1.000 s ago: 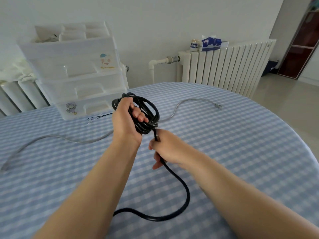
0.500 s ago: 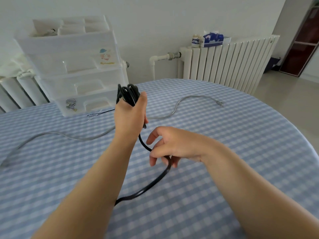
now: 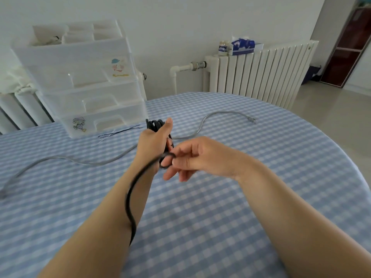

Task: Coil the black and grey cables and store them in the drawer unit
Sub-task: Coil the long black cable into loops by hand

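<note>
Fingers of the left hand (image 3: 154, 141) curl round one black cable (image 3: 128, 199) coil, held upright above the table (image 3: 261, 177); the right hand (image 3: 192, 155) pinches its loose tail, which trails down along the left forearm. One grey cable (image 3: 96, 162) lies uncoiled, running left to right. The drawer unit (image 3: 84, 81) shows three closed drawers and two cartoon stickers, their writing unreadable.

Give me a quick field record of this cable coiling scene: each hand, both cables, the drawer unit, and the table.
left hand: grips the coiled bundle of the black cable
right hand: pinches the black cable's loose strand beside the bundle
black cable tail: trails along the left forearm
grey cable: uncoiled, lying across the table
drawer unit: clear plastic, drawers closed, at the table's far left
table: blue checked cloth
</note>
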Available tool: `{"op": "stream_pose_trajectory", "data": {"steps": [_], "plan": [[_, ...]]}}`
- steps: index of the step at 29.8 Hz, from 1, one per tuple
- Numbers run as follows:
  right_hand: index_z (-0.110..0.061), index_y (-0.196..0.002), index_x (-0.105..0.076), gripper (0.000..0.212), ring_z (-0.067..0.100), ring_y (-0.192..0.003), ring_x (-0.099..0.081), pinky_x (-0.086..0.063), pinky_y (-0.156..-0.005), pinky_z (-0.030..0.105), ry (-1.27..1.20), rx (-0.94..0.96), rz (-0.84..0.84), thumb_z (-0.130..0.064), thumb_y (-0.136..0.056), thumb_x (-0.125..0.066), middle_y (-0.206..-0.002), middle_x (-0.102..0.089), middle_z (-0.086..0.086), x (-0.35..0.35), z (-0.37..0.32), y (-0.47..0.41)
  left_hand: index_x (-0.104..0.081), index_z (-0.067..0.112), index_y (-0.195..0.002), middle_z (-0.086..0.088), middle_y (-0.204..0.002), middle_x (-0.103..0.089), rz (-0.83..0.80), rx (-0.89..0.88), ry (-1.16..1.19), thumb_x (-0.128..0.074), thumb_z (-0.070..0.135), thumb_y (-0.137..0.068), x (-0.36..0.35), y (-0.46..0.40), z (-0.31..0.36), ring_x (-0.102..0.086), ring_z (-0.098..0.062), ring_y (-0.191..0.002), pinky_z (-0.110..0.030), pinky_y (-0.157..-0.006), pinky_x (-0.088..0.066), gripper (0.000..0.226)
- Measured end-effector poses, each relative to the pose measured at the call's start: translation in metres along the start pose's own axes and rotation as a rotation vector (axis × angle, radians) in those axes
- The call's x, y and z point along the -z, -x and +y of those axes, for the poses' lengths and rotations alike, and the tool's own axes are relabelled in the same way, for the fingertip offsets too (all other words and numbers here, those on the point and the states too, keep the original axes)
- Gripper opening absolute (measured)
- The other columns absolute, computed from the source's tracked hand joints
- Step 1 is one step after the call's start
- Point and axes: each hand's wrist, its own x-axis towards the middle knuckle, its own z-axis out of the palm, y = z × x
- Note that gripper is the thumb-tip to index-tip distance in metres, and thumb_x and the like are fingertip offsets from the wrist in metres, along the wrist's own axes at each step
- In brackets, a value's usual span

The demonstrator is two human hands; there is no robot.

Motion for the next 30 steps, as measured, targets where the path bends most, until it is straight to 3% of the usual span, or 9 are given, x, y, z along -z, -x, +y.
{"op": "stream_pose_trajectory", "data": {"steps": [4, 9, 13, 18, 20, 22, 26, 29, 30], "plan": [[-0.020, -0.090, -0.069, 0.017, 0.012, -0.068, -0.063, -0.052, -0.067, 0.024, 0.110, 0.133, 0.371, -0.016, -0.097, -0.054, -0.077, -0.071, 0.004, 0.001, 0.007, -0.008, -0.053, 0.012, -0.059, -0.005, -0.053, -0.055, -0.119, 0.041, -0.068, -0.058, 0.054, -0.088, 0.000, 0.000, 0.005, -0.057, -0.022, -0.055, -0.031, -0.061, -0.049, 0.051], [-0.004, -0.084, -0.064, 0.014, 0.011, -0.047, -0.055, -0.038, -0.043, 0.021, -0.189, 0.115, 0.440, -0.014, -0.093, -0.059, -0.065, -0.067, 0.003, 0.002, 0.003, -0.007, -0.051, 0.015, -0.044, -0.021, -0.060, -0.059, -0.445, -0.071, -0.231, -0.032, 0.080, -0.081, -0.002, 0.012, 0.010, -0.054, -0.024, -0.052, -0.036, -0.060, -0.048, 0.077], [-0.006, -0.073, -0.061, 0.021, 0.010, -0.042, -0.047, -0.032, -0.042, 0.019, -0.413, 0.027, 0.505, -0.017, -0.091, -0.063, -0.063, -0.063, 0.005, 0.003, 0.005, -0.010, -0.047, 0.015, -0.056, -0.015, -0.061, -0.047, -0.568, -0.091, -0.182, -0.011, 0.077, -0.081, -0.003, 0.019, 0.015, -0.042, -0.018, -0.046, -0.030, -0.049, -0.043, 0.076], [-0.007, -0.071, -0.061, 0.021, 0.009, -0.040, -0.042, -0.029, -0.037, 0.018, -0.602, 0.001, 0.595, -0.015, -0.090, -0.064, -0.055, -0.058, 0.000, 0.010, 0.006, -0.012, -0.049, 0.013, -0.071, 0.000, -0.050, -0.040, -0.663, -0.120, -0.235, -0.020, 0.081, -0.073, 0.000, 0.025, 0.019, -0.038, -0.015, -0.043, -0.029, -0.048, -0.043, 0.074], [-0.002, -0.076, -0.062, 0.020, 0.009, -0.040, -0.039, -0.028, -0.038, 0.019, -0.550, -0.003, 0.635, -0.017, -0.089, -0.066, -0.054, -0.053, 0.001, 0.013, 0.005, -0.010, -0.054, 0.013, -0.068, 0.000, -0.048, -0.040, -0.704, -0.145, -0.284, -0.037, 0.075, -0.078, 0.002, 0.028, 0.023, -0.039, -0.015, -0.042, -0.027, -0.048, -0.042, 0.065], [-0.002, -0.085, -0.063, 0.022, 0.009, -0.042, -0.036, -0.027, -0.040, 0.020, -0.420, 0.002, 0.671, -0.023, -0.087, -0.068, -0.050, -0.047, -0.001, 0.015, 0.006, -0.008, -0.060, 0.023, -0.055, 0.000, -0.045, -0.041, -0.729, -0.178, -0.340, -0.055, 0.054, -0.085, 0.003, 0.030, 0.027, -0.039, -0.014, -0.041, -0.023, -0.046, -0.039, 0.043], [-0.004, -0.080, -0.059, 0.039, 0.006, -0.041, -0.048, -0.041, -0.046, 0.018, 0.055, -0.016, 0.861, -0.039, -0.095, -0.054, -0.053, -0.056, 0.000, 0.021, 0.012, -0.010, -0.049, 0.016, -0.049, -0.002, -0.041, -0.044, -0.691, -0.224, -0.408, -0.067, 0.032, -0.086, 0.006, 0.028, 0.030, -0.040, -0.016, -0.039, -0.022, -0.047, -0.040, 0.045], [-0.021, -0.107, -0.052, 0.012, 0.004, -0.067, -0.066, -0.053, -0.060, 0.025, 0.186, 0.052, 0.942, -0.019, -0.102, -0.041, -0.076, -0.068, -0.004, 0.032, 0.024, -0.008, -0.047, 0.016, -0.051, -0.001, -0.041, -0.044, -0.657, -0.263, -0.381, -0.067, 0.024, -0.087, 0.006, 0.028, 0.034, -0.040, -0.015, -0.038, -0.022, -0.044, -0.038, 0.042], [-0.029, -0.113, -0.050, 0.023, 0.008, -0.080, -0.068, -0.056, -0.069, 0.029, 0.220, 0.067, 0.900, -0.012, -0.101, -0.043, -0.085, -0.069, -0.007, 0.036, 0.029, -0.008, -0.048, 0.019, -0.052, 0.001, -0.040, -0.044, -0.664, -0.279, -0.372, -0.066, 0.021, -0.088, 0.007, 0.029, 0.035, -0.040, -0.015, -0.037, -0.022, -0.043, -0.038, 0.040]]}}
